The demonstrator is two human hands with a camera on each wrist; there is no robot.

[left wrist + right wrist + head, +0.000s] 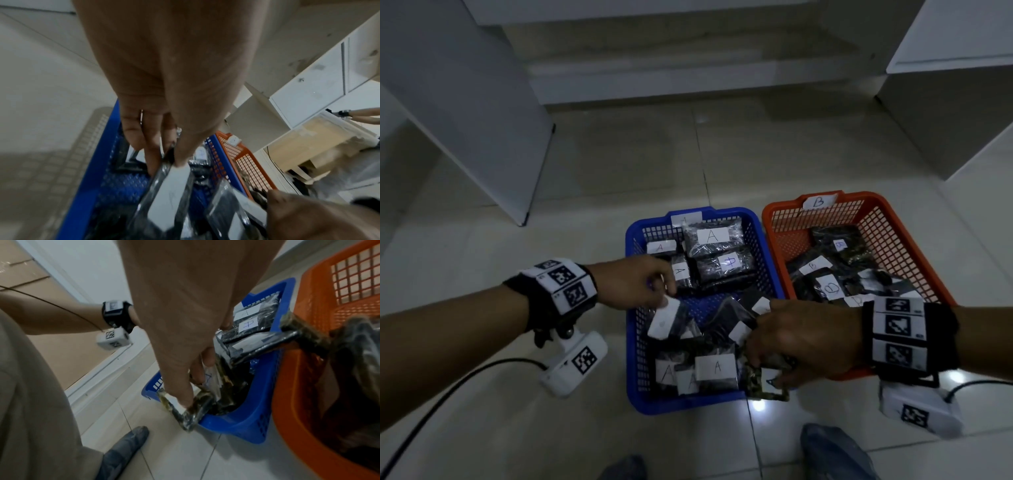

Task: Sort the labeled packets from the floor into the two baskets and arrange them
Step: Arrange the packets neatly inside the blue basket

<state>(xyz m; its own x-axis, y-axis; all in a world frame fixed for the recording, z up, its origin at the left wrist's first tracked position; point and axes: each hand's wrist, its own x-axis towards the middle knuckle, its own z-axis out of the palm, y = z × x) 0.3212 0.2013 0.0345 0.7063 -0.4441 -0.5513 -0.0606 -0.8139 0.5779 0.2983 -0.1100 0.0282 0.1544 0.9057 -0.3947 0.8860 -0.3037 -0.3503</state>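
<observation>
Handwritten "A" labels on dark plastic packets (714,246) in blue mesh basket (763,240); "B" in orange mesh basket (893,219) at 3 o'clock. Left hand (635,286) pinching white-labelled packet (666,317). Right hand (804,337) gripping greenish packet (768,383), its "A" legible only from right wrist.

Dark labeled packets (714,240) fill blue basket (631,240) and orange basket (893,219).

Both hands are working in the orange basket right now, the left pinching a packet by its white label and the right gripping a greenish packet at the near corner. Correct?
Not quite: they are in the blue basket, marked A, as the head view shows. The left hand pinches a packet by its white label; the right hand grips the greenish packet at the near corner. The orange basket sits beside it.
</observation>
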